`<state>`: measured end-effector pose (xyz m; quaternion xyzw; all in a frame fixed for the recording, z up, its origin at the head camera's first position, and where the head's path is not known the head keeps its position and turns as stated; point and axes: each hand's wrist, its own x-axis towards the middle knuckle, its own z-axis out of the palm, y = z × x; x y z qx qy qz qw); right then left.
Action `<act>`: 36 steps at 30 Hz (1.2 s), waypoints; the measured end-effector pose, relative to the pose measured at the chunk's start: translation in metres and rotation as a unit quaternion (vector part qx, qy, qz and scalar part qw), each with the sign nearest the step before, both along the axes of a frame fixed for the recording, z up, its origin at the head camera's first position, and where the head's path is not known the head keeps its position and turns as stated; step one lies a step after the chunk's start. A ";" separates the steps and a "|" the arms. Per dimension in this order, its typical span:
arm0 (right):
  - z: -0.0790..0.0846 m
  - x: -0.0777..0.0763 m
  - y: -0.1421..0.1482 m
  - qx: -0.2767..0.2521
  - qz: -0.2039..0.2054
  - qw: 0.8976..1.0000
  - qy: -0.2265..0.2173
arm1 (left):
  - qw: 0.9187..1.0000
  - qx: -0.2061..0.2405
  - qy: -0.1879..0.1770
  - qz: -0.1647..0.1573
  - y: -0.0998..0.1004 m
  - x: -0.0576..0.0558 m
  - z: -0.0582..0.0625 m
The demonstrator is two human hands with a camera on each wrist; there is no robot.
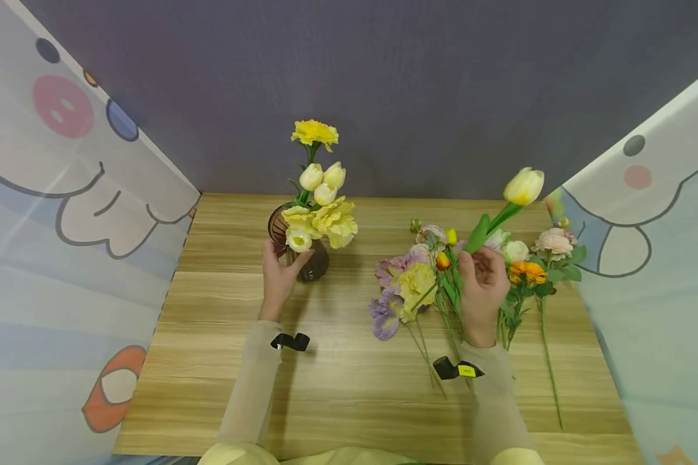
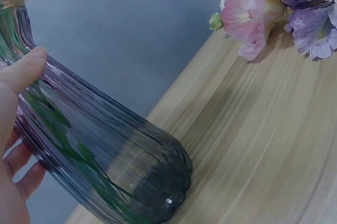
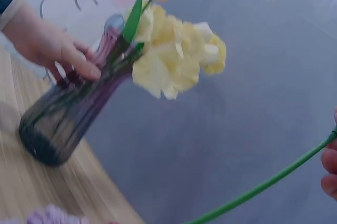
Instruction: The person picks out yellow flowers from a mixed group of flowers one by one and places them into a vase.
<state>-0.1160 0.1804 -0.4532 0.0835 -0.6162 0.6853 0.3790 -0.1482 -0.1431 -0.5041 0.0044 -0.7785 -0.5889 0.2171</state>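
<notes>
Head view: gripped the glass vase (image 2: 100,118) round its neck with the left hand (image 1: 278,278), toward the back of the table (image 1: 209,361), likely to steady the yellow blooms (image 1: 335,219); pinched the tulip (image 1: 523,187) by its stem with the right hand (image 1: 481,290) (probably to spare the petals).

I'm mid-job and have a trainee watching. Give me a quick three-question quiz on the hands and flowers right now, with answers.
1. Which hand grips the vase?
2. True or false: the right hand holds a tulip.
3. From the person's side, where is the ruffled orange flower?
A) in the vase
B) left of the right hand
C) right of the right hand

Key:
1. The left hand.
2. True.
3. C.
</notes>
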 end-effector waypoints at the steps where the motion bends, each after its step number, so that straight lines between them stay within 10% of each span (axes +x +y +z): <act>1: 0.000 -0.002 -0.002 -0.007 0.010 1.000 0.004 | 1.000 0.000 0.000 -0.001 0.000 0.000 0.000; 19: 0.049 -0.015 -0.060 -0.076 0.146 0.979 0.118 | 1.000 -0.002 -0.004 -0.003 -0.001 -0.001 -0.002; 36: 0.067 -0.027 -0.108 0.025 0.130 0.979 0.156 | 1.000 -0.007 0.005 -0.003 -0.001 0.000 -0.002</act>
